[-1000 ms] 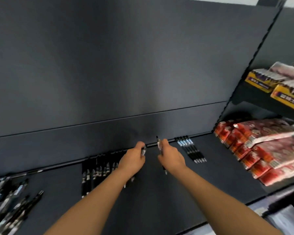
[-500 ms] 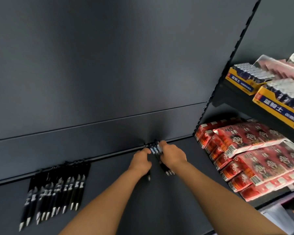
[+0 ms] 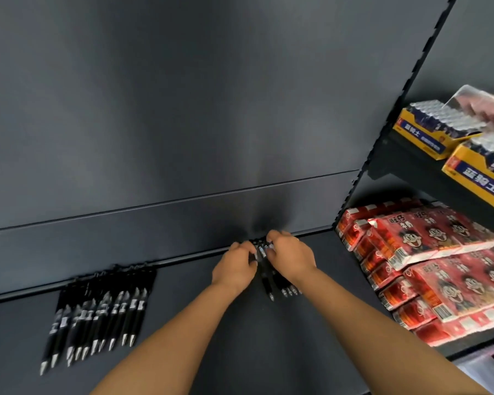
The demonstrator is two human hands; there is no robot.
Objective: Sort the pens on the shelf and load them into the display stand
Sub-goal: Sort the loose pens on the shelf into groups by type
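Both hands meet at back edge of shelf (image 3: pixel 240 352), toward its right end. Left hand (image 3: pixel 234 266), fingers curled, pinches left side of small pen bunch (image 3: pixel 266 280). Right hand (image 3: pixel 293 259) curls over bunch's top ends, holding them (palm hides most of it). Bunch lies flat, tips toward front edge. Long pen row (image 3: pixel 97 317) lies at back edge further left, well apart. Red snack packs (image 3: pixel 439 266) stacked on neighbouring shelf, yellow battery boxes (image 3: pixel 422 132) above.
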